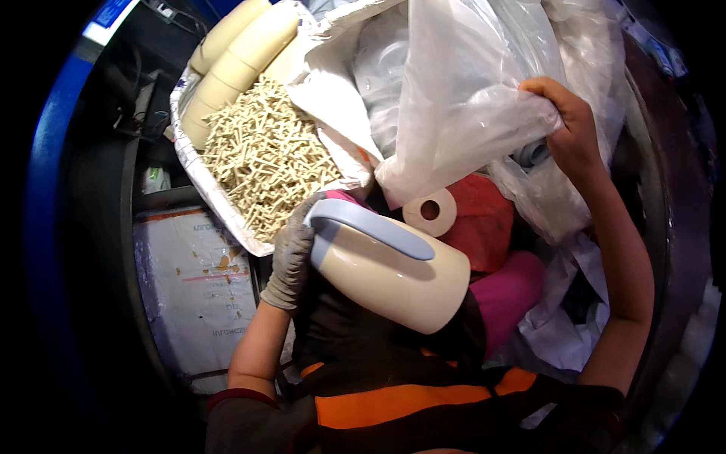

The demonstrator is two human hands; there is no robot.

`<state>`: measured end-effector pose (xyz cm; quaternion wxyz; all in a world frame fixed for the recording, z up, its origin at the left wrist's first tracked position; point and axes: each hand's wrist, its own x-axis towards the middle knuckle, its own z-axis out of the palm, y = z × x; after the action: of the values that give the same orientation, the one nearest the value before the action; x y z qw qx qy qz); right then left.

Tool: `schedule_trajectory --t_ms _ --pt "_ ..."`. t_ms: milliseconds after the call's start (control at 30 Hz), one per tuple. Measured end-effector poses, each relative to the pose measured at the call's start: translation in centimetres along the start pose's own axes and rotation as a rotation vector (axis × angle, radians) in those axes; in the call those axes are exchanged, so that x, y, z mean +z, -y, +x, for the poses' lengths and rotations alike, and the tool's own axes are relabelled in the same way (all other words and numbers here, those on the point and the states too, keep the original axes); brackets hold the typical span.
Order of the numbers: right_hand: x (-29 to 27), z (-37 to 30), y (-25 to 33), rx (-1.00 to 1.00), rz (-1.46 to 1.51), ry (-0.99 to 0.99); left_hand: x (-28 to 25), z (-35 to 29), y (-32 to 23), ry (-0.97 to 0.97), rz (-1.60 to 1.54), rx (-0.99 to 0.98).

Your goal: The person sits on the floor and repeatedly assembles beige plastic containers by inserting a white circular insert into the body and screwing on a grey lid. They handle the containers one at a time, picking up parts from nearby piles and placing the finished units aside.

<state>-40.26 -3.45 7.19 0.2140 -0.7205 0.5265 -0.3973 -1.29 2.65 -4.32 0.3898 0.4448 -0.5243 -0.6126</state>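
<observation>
My left hand (pixel 290 253), in a grey glove, holds a cream jug (pixel 397 284) with a grey-blue handle (pixel 370 229) by its left end. The jug lies tilted across my lap, its wide cream end toward the lower right, and hides part of the gloved fingers. Up on the right, my bare right hand (pixel 569 121) pinches the edge of a translucent plastic bag (pixel 461 113) and holds it raised. Through the plastic, grey rounded shapes show dimly. Below the bag's lower edge sits a roll of tape (pixel 429 211), against a red cloth (pixel 480 219).
A white-lined container (pixel 189 155) at the upper left holds a heap of small cream plastic pieces (pixel 265 155) and stacked cream cylinders (pixel 246 60). Left of me lies a plastic-wrapped carton (pixel 193 287). More crumpled plastic (pixel 563 325) lies at the right.
</observation>
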Motion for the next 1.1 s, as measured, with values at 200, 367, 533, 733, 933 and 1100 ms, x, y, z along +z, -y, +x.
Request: schedule_trajectory --t_ms 200,367,533,733,933,1100 --pt "2.8 2.8 3.8 -0.201 -0.013 0.041 0.9 0.5 -1.0 0.040 -0.207 -0.157" --pt "3.1 2.1 -1.7 0.039 0.129 -0.258 0.4 0.0 -0.5 -0.076 -0.485 -0.141" --pt "6.9 -3.0 -16.3 0.431 -0.423 -0.073 -1.1 0.6 1.4 -0.119 -0.530 -0.076" --pt "10.0 -6.1 -16.6 0.657 -0.617 0.313 -0.5 0.9 0.7 -0.124 -0.759 -0.096" --pt "7.8 -10.0 -13.7 0.557 -0.022 -0.343 0.0 1.6 1.2 -0.233 -0.665 -0.015" --pt "9.3 -14.6 3.0 0.544 0.305 -0.744 1.7 1.3 0.6 -0.258 -0.791 -0.046"
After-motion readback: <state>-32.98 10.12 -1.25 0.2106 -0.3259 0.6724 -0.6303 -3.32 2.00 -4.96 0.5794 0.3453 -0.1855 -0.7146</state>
